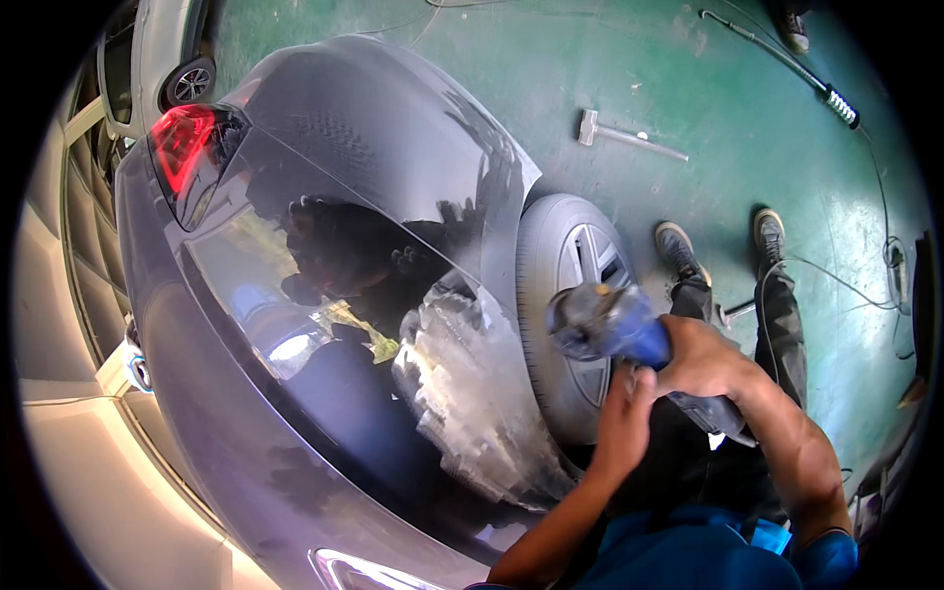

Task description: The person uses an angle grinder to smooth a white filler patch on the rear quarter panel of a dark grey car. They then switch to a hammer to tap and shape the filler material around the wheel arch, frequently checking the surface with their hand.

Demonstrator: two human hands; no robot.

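A blue angle grinder (pixel 637 334) with a metal gear head is up in front of the car's wheel (pixel 580 295), slightly blurred. My right hand (pixel 703 359) wraps round its blue body. Just below, my left hand (pixel 626 408) is closed against the grinder's underside, some of its fingers hidden. To the left is the grey car's rear fender (pixel 374 128), with a rough, pale patch of stripped paint (pixel 472 393) beside the wheel arch. The grinder is apart from that patch. My arms and dark shapes reflect in the glossy panel.
A hammer (pixel 629 136) lies on the green floor (pixel 551 59) beyond the wheel. A long rod tool with a coiled grip (pixel 841 106) lies at the far right, its cable trailing down. Another shoe (pixel 796 37) shows at the top. A second car (pixel 147 69) stands at the far left.
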